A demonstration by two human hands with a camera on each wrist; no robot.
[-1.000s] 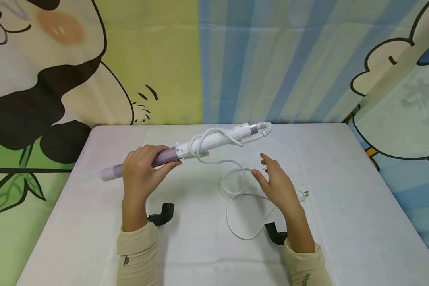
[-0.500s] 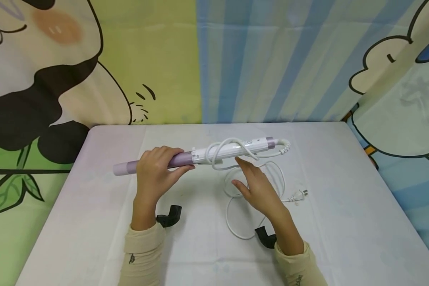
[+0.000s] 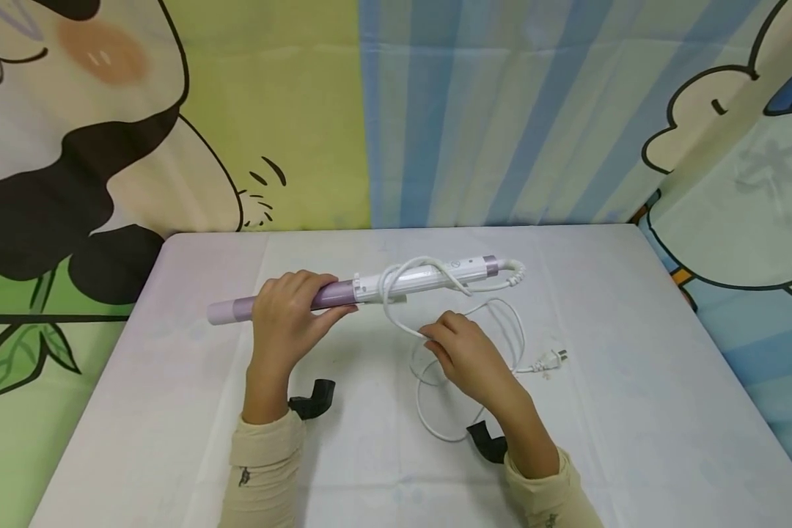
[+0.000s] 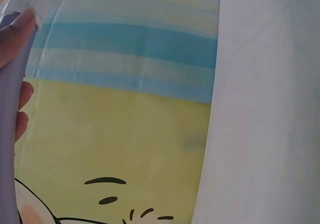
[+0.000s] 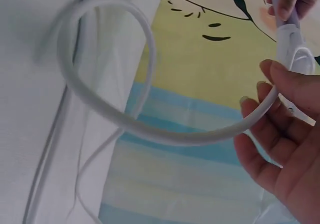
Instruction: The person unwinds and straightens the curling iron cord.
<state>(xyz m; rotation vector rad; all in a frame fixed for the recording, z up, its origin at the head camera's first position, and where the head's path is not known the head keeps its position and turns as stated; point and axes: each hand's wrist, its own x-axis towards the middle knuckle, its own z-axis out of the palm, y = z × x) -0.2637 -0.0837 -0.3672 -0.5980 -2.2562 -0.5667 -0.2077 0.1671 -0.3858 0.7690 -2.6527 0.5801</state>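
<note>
Above the desk [image 3: 647,411], the left hand [image 3: 282,319] gripped a curling iron [image 3: 338,294]; the right hand [image 3: 467,357] pinched its white cord [image 5: 185,138].

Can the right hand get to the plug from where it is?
Probably yes: the plug lies on the table to the right of the right hand, with nothing visible covering it. But that hand pinches the cord, so it would likely need to let go first.
</note>
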